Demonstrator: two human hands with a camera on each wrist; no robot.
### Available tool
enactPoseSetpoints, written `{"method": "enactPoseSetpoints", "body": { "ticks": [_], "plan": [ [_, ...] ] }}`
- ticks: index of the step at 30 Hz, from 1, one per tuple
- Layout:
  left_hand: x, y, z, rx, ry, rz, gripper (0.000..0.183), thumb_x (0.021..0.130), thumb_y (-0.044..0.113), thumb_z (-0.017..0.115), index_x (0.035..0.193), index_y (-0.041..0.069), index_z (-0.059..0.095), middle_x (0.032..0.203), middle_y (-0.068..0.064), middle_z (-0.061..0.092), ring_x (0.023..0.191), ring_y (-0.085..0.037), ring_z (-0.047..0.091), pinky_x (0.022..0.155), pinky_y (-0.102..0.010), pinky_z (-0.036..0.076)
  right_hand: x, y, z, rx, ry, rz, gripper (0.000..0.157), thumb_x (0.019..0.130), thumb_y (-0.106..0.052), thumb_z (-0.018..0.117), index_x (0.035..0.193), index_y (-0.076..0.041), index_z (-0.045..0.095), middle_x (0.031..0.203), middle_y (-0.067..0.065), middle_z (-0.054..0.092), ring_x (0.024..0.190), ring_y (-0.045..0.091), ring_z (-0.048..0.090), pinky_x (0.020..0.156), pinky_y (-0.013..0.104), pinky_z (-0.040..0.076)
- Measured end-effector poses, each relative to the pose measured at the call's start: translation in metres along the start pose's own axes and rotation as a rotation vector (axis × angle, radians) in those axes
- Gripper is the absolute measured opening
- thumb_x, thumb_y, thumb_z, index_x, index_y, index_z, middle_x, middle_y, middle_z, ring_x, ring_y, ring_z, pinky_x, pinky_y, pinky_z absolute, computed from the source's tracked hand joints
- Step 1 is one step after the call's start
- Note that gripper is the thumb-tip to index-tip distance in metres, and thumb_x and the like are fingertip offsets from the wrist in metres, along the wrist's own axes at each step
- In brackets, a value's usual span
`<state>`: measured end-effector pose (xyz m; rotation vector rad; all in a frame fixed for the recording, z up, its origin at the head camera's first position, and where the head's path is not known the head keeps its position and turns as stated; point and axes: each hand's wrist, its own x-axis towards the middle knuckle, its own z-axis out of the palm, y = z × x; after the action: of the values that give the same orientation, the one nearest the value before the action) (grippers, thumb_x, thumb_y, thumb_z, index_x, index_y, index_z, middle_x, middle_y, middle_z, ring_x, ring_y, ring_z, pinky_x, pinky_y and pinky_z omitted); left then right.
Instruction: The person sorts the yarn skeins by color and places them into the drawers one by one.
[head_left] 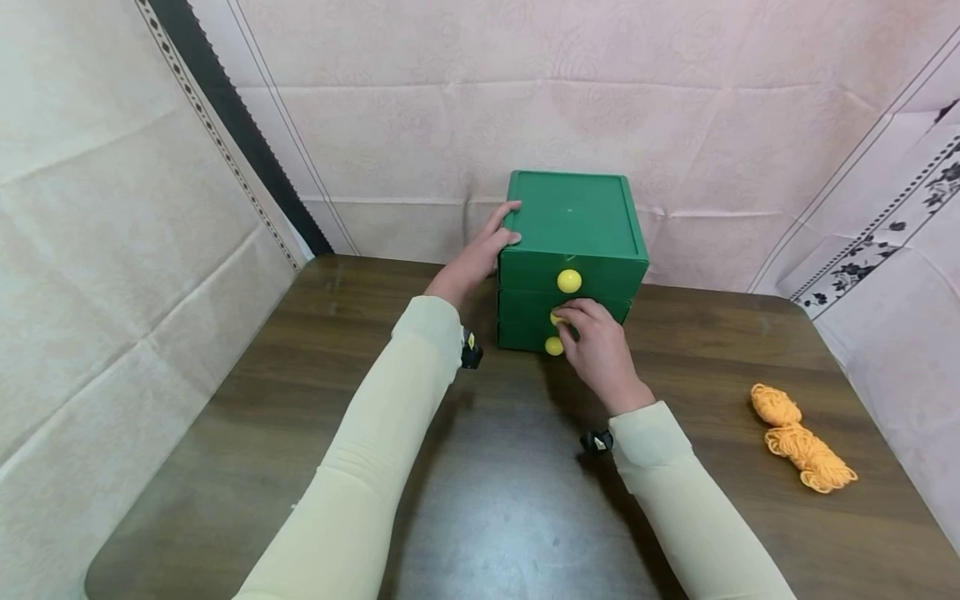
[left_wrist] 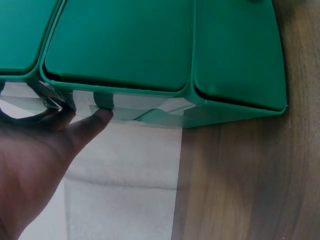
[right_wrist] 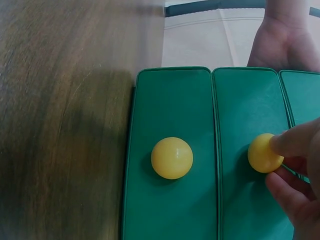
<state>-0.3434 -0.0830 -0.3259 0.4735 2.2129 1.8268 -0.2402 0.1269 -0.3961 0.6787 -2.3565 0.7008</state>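
Note:
A small green drawer box (head_left: 577, 217) with three drawers stands at the table's back edge, a round yellow knob on each front. My right hand (head_left: 597, 350) pinches the middle yellow knob (right_wrist: 265, 153) between thumb and fingers. Below it, the bottom knob (right_wrist: 172, 158) is untouched; the top knob (head_left: 569, 281) shows above my hand. All three drawer fronts look pushed in. On the box's left side, my left hand (head_left: 477, 254) rests with extended fingers against the wall, fingertips near the top edge. Clear tape (left_wrist: 165, 106) runs along that side in the left wrist view.
A twisted hank of orange yarn (head_left: 801, 439) lies on the right part of the brown wooden table (head_left: 315, 400). Pale patterned cloth (head_left: 420, 108) hangs behind the table and at both sides, close behind the box.

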Motion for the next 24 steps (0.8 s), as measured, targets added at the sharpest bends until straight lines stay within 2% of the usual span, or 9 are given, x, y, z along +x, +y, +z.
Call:
{"method": "enactPoseSetpoints", "body": {
  "ticks": [6, 12, 15, 18, 24],
  "plan": [
    [-0.004, 0.008, -0.001, 0.003, -0.032, -0.024, 0.062, 0.096, 0.031, 0.038, 0.153, 0.04, 0.016, 0.164, 0.002, 0.001, 0.147, -0.027, 0.018, 0.112, -0.056, 0.027, 0.0, 0.0, 0.001, 0.004, 0.011, 0.013, 0.016, 0.084, -0.006, 0.073, 0.099, -0.002, 0.074, 0.103, 0.01, 0.067, 0.097, 0.026, 0.062, 0.085, 0.041, 0.054],
    [-0.021, 0.028, 0.002, 0.016, -0.046, -0.041, 0.063, 0.096, 0.028, 0.036, 0.155, 0.032, 0.013, 0.164, -0.002, 0.002, 0.146, -0.028, 0.02, 0.112, -0.053, 0.029, -0.002, 0.002, 0.005, 0.003, 0.035, 0.01, 0.016, 0.084, -0.005, 0.072, 0.099, -0.003, 0.073, 0.103, 0.01, 0.066, 0.098, 0.026, 0.061, 0.085, 0.04, 0.054],
    [-0.025, 0.031, 0.003, 0.025, -0.044, -0.039, 0.064, 0.096, 0.028, 0.036, 0.155, 0.032, 0.013, 0.164, -0.002, 0.003, 0.147, -0.027, 0.02, 0.112, -0.053, 0.029, -0.003, 0.002, 0.005, 0.009, 0.044, 0.01, 0.016, 0.084, -0.004, 0.072, 0.099, -0.003, 0.073, 0.103, 0.01, 0.066, 0.098, 0.026, 0.061, 0.085, 0.04, 0.054],
    [-0.022, 0.028, 0.003, 0.022, -0.043, -0.036, 0.064, 0.096, 0.029, 0.037, 0.155, 0.032, 0.013, 0.164, -0.002, 0.003, 0.147, -0.027, 0.019, 0.113, -0.053, 0.028, -0.005, 0.002, 0.005, 0.016, 0.051, 0.011, 0.016, 0.083, -0.004, 0.073, 0.099, -0.003, 0.073, 0.103, 0.01, 0.066, 0.098, 0.025, 0.062, 0.085, 0.04, 0.054],
    [-0.004, 0.007, -0.001, 0.0, -0.03, -0.025, 0.061, 0.096, 0.032, 0.038, 0.152, 0.041, 0.016, 0.163, 0.003, 0.001, 0.147, -0.026, 0.018, 0.113, -0.055, 0.027, -0.01, 0.002, 0.004, 0.017, 0.061, 0.024, 0.017, 0.082, -0.004, 0.074, 0.099, -0.004, 0.072, 0.103, 0.011, 0.063, 0.097, 0.025, 0.061, 0.081, 0.041, 0.054]
  ]
}}
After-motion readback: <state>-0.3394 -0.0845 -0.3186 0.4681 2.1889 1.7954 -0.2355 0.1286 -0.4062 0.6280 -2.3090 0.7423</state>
